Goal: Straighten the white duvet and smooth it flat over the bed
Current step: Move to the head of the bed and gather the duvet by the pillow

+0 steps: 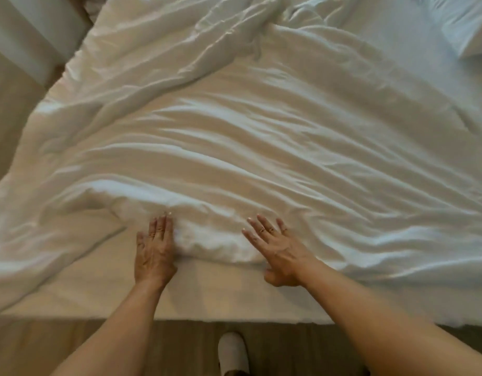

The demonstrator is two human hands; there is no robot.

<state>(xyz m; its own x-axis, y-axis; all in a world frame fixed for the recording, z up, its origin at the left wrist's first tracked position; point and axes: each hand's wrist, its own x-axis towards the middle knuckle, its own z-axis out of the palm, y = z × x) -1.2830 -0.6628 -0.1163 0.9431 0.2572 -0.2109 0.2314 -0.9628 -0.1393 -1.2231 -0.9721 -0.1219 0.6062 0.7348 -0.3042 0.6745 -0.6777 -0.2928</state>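
Note:
The white duvet (248, 137) lies across the bed in long wrinkles, bunched toward the far side and rumpled at its near edge. A bare strip of white sheet on the bed (104, 289) shows along the near side. My left hand (154, 251) rests flat, fingers together, at the left of a puffy fold of the duvet's near edge. My right hand (277, 251) lies palm down with fingers spread on the right of that same fold. Neither hand grips the fabric.
A white pillow (470, 25) lies at the far right corner. Wooden floor (71, 348) runs along the bed's near edge, with my white slipper (233, 351) on it. A pale piece of furniture (30, 33) stands at the far left.

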